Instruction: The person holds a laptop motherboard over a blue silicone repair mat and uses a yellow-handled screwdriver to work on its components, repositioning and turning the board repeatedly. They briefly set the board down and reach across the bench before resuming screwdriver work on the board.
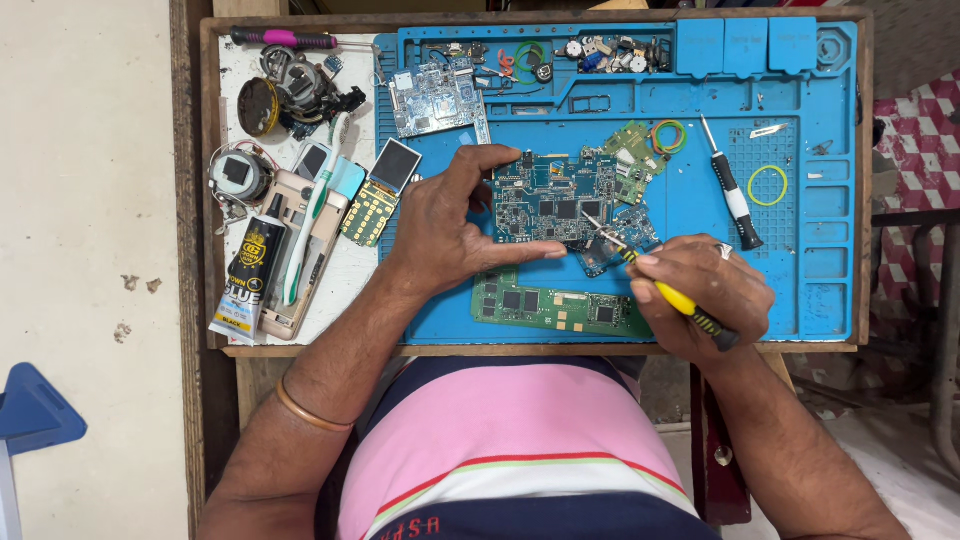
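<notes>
My left hand (450, 225) pinches the left edge of a dark blue circuit board (550, 200) between thumb and forefinger on a blue work mat (700, 150). In my right hand (705, 295) is a yellow-handled tool (680, 303); its metal tip touches the board's lower right part, where a smaller blue board (620, 240) lies. A green circuit board (545, 305) rests flat just below both hands.
A black-and-white screwdriver (733, 195) and rubber bands (768, 185) lie on the mat's right side. Another board (435, 100) and small parts fill the mat's upper trays. Phones, a black glue tube (245, 285), a toothbrush and loose parts crowd the white strip on the left.
</notes>
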